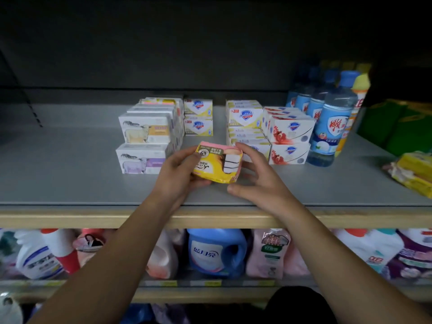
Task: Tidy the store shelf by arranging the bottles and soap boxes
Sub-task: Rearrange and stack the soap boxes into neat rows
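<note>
A yellow and pink soap pack [216,163] is held just above the grey shelf [70,178], tilted. My left hand [178,170] grips its left side, thumb on the front. My right hand [257,176] touches the pack's right end with spread fingers. Behind stand white goat-picture soap boxes [146,146] in stacks on the left, yellow shield-logo boxes [198,118] in the middle, more yellow boxes [245,127], and red pomegranate boxes [289,139]. A row of blue-capped bottles [332,122] runs back at the right.
Yellow wrapped packs [413,171] lie at the shelf's right edge, green packages [397,127] behind them. The wooden shelf lip [70,216] runs across below my arms. The lower shelf holds detergent jugs [217,251] and pouches.
</note>
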The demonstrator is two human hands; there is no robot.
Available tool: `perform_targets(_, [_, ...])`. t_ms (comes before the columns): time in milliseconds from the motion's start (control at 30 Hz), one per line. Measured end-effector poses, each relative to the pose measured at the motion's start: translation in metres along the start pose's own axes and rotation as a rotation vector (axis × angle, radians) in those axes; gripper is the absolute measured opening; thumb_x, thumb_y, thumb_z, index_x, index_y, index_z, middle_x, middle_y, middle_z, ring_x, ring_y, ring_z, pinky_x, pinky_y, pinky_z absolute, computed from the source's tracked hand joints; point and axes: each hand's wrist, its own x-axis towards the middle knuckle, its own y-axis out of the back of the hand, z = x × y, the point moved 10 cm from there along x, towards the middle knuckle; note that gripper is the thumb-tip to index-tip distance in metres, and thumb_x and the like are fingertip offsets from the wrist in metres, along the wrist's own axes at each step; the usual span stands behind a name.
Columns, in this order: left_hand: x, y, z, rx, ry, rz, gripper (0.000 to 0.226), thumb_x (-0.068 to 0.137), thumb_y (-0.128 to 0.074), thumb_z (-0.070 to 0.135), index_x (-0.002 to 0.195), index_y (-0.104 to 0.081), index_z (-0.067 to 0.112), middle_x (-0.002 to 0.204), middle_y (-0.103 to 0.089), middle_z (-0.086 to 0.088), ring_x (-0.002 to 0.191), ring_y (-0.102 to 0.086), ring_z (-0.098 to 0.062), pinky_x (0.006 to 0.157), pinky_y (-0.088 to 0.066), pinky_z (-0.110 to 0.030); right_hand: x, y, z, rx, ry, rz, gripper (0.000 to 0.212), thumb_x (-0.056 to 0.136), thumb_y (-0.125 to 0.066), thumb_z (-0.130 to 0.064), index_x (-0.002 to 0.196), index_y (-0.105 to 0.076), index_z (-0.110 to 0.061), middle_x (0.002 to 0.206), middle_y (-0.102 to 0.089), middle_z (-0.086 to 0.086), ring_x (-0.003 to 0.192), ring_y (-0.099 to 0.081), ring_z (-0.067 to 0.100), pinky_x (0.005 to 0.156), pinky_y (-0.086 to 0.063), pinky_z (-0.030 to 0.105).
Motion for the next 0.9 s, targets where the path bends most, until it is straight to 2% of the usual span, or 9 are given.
perform_targets(100, [0.003,0.0,-0.006,-0.013,0.023,-0.043,0.022,0.096,-0.057,0.022,0.117,-0.065,0.021,0.088,-0.074,-0.005,0.076,-0.072,-0.024,0.063,-0.06,-0.039,-0.001,-0.003,-0.005,-0.078,0.067,0.005,0.086,0.07,-0.08,-0.011,0.136,-0.041,-0.049,0.141,-0.044,-0.008,0.128,-0.051,0.014,0.106,-0.045,0.045])
perform_targets(167, [0.004,-0.003,-0.007,0.028,0.023,-0.072,0.025,0.097,-0.055,0.029,0.121,-0.064,0.026,0.084,-0.073,-0.005,0.065,-0.07,-0.022,0.055,-0.058,-0.034,-0.002,0.0,-0.006,-0.074,0.095,0.041,0.074,0.073,-0.078,-0.003,0.13,-0.05,-0.041,0.116,-0.061,-0.014,0.109,-0.064,0.012,0.099,-0.05,0.032])
perform_targets(233, [0.003,-0.008,-0.005,0.078,0.019,-0.113,0.028,0.098,-0.051,0.04,0.116,-0.068,0.026,0.074,-0.07,-0.011,0.053,-0.064,-0.021,0.049,-0.054,-0.029,-0.004,0.004,-0.007,-0.07,0.083,0.079,0.055,0.076,-0.076,-0.009,0.116,-0.058,-0.042,0.089,-0.066,-0.024,0.089,-0.068,0.007,0.085,-0.05,0.019])
perform_targets(333, [0.0,-0.015,-0.002,0.088,-0.001,-0.172,0.049,0.09,-0.049,0.055,0.094,-0.068,0.009,0.061,-0.064,-0.016,0.046,-0.057,-0.021,0.045,-0.048,-0.026,-0.002,0.011,-0.003,-0.093,0.029,0.146,0.017,0.086,-0.073,-0.023,0.101,-0.066,-0.028,0.085,-0.071,-0.007,0.077,-0.069,0.014,0.076,-0.056,0.037])
perform_targets(400, [-0.001,-0.017,0.0,0.136,-0.055,-0.191,0.041,0.091,-0.056,0.046,0.083,-0.062,0.006,0.058,-0.063,-0.014,0.042,-0.053,-0.02,0.043,-0.044,-0.024,-0.003,0.014,0.001,-0.088,-0.01,0.175,0.019,0.091,-0.068,-0.027,0.101,-0.065,-0.011,0.082,-0.071,0.005,0.07,-0.071,0.017,0.067,-0.058,0.041])
perform_targets(500, [-0.005,-0.02,0.003,0.196,-0.137,-0.213,0.027,0.089,-0.063,0.031,0.081,-0.062,0.005,0.056,-0.062,-0.009,0.04,-0.048,-0.016,0.04,-0.04,-0.021,-0.004,0.014,0.002,-0.056,-0.028,0.177,0.013,0.092,-0.067,-0.028,0.097,-0.066,-0.015,0.08,-0.07,0.004,0.064,-0.071,0.015,0.058,-0.054,0.028])
perform_targets(667, [-0.004,-0.018,0.005,0.15,-0.167,-0.182,0.02,0.093,-0.06,0.025,0.076,-0.069,0.019,0.059,-0.063,-0.007,0.046,-0.052,-0.015,0.043,-0.045,-0.023,-0.005,0.012,-0.001,-0.009,0.013,0.158,0.016,0.092,-0.068,-0.019,0.104,-0.064,-0.028,0.09,-0.072,-0.001,0.068,-0.071,0.019,0.062,-0.057,0.03])
perform_targets(800, [-0.002,-0.016,0.009,0.178,-0.245,-0.166,0.014,0.096,-0.057,0.015,0.104,-0.069,0.016,0.068,-0.061,-0.007,0.058,-0.053,-0.017,0.053,-0.048,-0.025,-0.008,0.019,-0.005,-0.04,0.053,0.223,0.028,0.084,-0.077,-0.021,0.109,-0.066,-0.03,0.101,-0.07,0.0,0.084,-0.07,0.022,0.077,-0.057,0.039])
perform_targets(900, [-0.001,-0.015,0.011,0.295,-0.296,-0.135,0.02,0.095,-0.06,0.014,0.111,-0.068,0.024,0.081,-0.064,0.002,0.075,-0.06,-0.016,0.064,-0.052,-0.027,-0.008,0.026,-0.008,-0.098,0.065,0.287,0.038,0.079,-0.082,-0.017,0.114,-0.069,-0.018,0.111,-0.063,0.002,0.101,-0.066,0.024,0.093,-0.052,0.045])
